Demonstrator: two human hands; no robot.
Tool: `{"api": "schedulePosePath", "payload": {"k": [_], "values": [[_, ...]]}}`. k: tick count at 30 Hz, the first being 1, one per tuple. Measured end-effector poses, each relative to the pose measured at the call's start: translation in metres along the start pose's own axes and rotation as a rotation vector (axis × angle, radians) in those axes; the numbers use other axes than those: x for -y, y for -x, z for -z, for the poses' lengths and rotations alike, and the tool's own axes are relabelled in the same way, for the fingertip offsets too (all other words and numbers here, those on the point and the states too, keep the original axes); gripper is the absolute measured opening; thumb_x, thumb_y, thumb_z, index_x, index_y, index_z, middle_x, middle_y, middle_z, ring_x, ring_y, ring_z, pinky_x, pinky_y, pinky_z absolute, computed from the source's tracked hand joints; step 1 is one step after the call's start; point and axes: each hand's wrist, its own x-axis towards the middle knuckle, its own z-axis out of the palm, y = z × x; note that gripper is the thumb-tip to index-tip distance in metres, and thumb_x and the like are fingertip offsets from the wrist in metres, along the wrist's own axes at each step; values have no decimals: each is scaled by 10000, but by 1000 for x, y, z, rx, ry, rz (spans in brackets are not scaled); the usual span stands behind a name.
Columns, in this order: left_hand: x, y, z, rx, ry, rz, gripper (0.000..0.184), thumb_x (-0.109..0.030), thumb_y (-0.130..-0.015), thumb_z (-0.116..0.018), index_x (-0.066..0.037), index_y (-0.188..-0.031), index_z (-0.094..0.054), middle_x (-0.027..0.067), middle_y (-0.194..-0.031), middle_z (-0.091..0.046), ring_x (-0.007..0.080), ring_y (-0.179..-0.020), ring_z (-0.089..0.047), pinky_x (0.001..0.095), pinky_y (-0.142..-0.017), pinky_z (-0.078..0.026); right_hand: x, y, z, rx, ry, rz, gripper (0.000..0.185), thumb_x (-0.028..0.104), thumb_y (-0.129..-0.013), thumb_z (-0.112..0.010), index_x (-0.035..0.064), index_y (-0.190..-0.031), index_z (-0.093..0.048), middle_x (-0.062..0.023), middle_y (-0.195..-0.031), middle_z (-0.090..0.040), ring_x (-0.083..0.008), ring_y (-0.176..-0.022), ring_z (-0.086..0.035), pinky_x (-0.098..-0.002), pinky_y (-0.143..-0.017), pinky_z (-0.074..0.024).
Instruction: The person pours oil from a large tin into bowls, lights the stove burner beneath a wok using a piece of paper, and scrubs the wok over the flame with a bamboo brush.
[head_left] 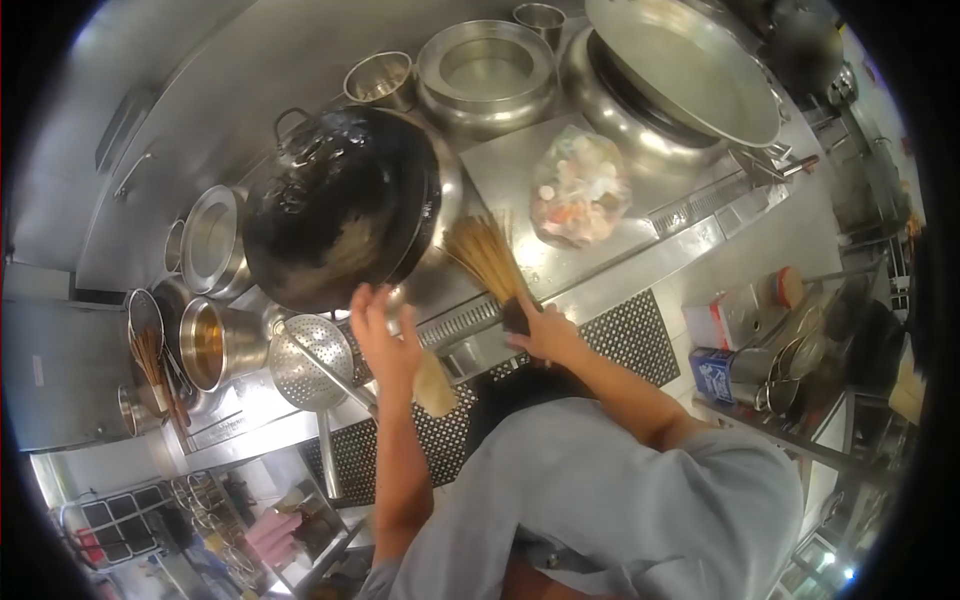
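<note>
A bamboo brush (483,258) with splayed bristles is gripped at its dark handle by my right hand (545,333), its bristles over the steel stove top just right of the wok. My left hand (385,340) is raised near the front rim of the large black wok (340,210), fingers apart, holding nothing. The wok looks wet and shiny inside. A perforated ladle (310,362) lies to the left of my left hand. A clear bag of pale and orange pieces (580,187) rests on the steel surface beyond the brush.
Round steel pots (487,75) stand behind the wok, and a large pan (690,70) sits at the back right. At left are a pot of orange liquid (205,345) and another brush (150,360). A shelf with tins (740,320) is at right.
</note>
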Motion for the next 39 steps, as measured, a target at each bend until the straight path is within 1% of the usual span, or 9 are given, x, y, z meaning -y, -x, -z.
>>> {"api": "schedulePosePath", "payload": {"k": [4, 15, 19, 22, 24, 25, 29, 34, 39], "values": [[-67, 57, -42, 364, 127, 111, 324, -181, -855, -672, -56, -1148, -616, 176, -1313, -512, 345, -1199, -515, 376, -884, -494, -64, -72, 62, -618, 186, 311, 848, 440, -805, -679, 298, -1508, -228, -311, -1462, -308, -431, -1343, -337, -524, -1027, -370], [-38, 220, 29, 359, 10, 557, 211, -202, -900, -598, -41, -1029, -642, 164, -954, -665, 328, -881, -653, 407, -772, -521, -162, -215, 200, -476, 65, 276, 535, 267, -781, -613, -6, -1241, -581, -248, -1119, -647, -402, -1058, -613, -434, -916, -477], [-9, 369, 59, 242, -55, 1255, 267, -248, -916, -560, -37, -1048, -656, 171, -983, -681, 327, -911, -659, 401, -806, -515, -116, -150, 228, -397, 33, 378, 489, 210, -781, -606, -13, -1215, -578, -220, -1055, -651, -326, -968, -634, -366, -868, -484], [34, 562, 56, 761, -337, 996, 310, -314, -881, -529, -35, -855, -661, 126, -889, -690, 302, -898, -651, 418, -732, -516, -34, -55, 247, -262, -321, 401, 464, 120, -782, -596, -23, -1222, -563, -188, -1072, -625, -251, -966, -616, -306, -856, -473], [-15, 555, 78, 629, 95, 2044, 284, -305, -875, -519, -75, -779, -656, 102, -814, -666, 234, -840, -655, 421, -648, -517, -2, -27, 245, -284, -474, 617, 463, 52, -773, -579, -42, -1226, -558, -169, -1106, -604, -226, -982, -601, -286, -859, -468], [-22, 577, 80, 475, 211, 2161, 273, -308, -882, -526, -72, -823, -650, 97, -816, -665, 228, -819, -654, 408, -633, -516, 18, -14, 235, -225, -657, 670, 472, 24, -765, -575, -56, -1229, -549, -165, -1116, -599, -225, -984, -599, -286, -860, -468], [-37, 643, 61, -114, 822, 2048, 282, -320, -910, -552, -60, -996, -622, 79, -823, -660, 202, -731, -653, 359, -573, -511, 131, 43, 168, 141, -1179, 737, 555, -38, -724, -591, -104, -1264, -483, -166, -1112, -597, -229, -955, -604, -315, -854, -482], [-10, 648, 63, -352, 725, 1902, 335, -326, -951, -547, -53, -1146, -564, 71, -855, -651, 188, -706, -645, 318, -577, -507, 303, 106, 34, 372, -926, 980, 232, 16, -709, -594, -12, -940, -589, -20, -811, -581, -97, -721, -531, -242, -638, -434], [-7, 712, 116, -534, 717, 1922, 361, -298, -952, -551, 11, -1139, -565, 102, -878, -651, 187, -651, -619, 320, -549, -490, 438, 109, -100, 333, -557, 1029, 315, 92, -716, -616, -29, -1007, -640, -80, -861, -638, -145, -710, -581, -280, -624, -449]]}}
